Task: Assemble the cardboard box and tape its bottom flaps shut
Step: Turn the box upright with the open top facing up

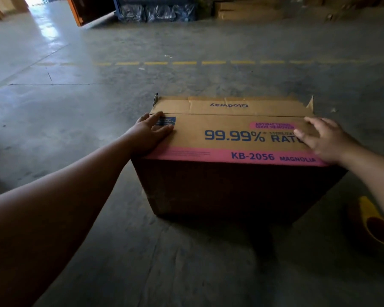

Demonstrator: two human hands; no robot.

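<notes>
A brown cardboard box (pixel 231 187) stands on the concrete floor in front of me, with its flaps folded flat on top. The near flap (pixel 226 131) bears blue "99.99%" print and a pink band. The far flap (pixel 231 106) meets it along a seam with no tape visible. My left hand (pixel 150 135) lies flat on the near flap's left end, fingers spread. My right hand (pixel 324 140) rests on the flap's right end, fingers apart and slightly blurred. At the right edge lies a yellow-cored tape roll (pixel 374 224) on the floor.
Grey concrete floor (pixel 98 107) surrounds the box, with a dashed yellow line (pixel 186 62) across it further out. At the back stand an orange frame (pixel 75 12), wrapped dark bundles (pixel 157 12) and stacked cartons (pixel 248 9).
</notes>
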